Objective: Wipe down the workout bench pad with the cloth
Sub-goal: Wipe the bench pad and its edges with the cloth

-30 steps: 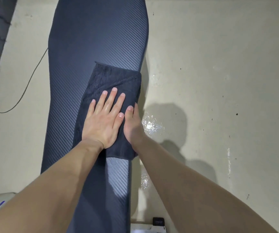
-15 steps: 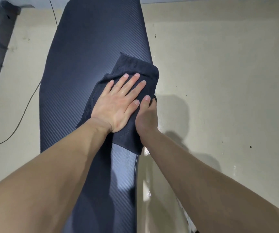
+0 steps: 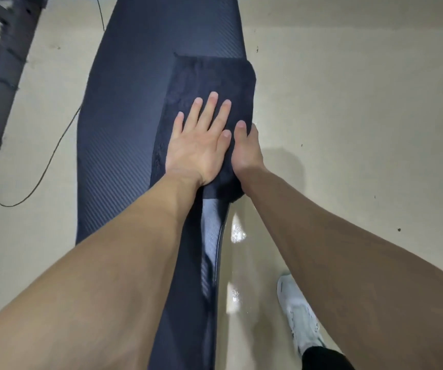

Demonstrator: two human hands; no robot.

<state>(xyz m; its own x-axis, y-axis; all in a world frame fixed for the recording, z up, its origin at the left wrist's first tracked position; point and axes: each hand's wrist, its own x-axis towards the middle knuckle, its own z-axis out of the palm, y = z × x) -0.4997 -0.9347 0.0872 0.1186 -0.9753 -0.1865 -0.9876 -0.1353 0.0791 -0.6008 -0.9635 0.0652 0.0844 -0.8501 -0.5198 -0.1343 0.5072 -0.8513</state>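
hands 2 [image 3: 201,145] [image 3: 247,148] | cloth 1 [image 3: 215,76] | bench pad 1 [image 3: 135,102] | shoe 1 [image 3: 297,313]

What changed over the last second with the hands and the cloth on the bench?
Both hands slid the cloth farther up the pad, along its right edge. Unchanged: left hand pressed flat on the cloth, right hand at the cloth's right side by the pad edge.
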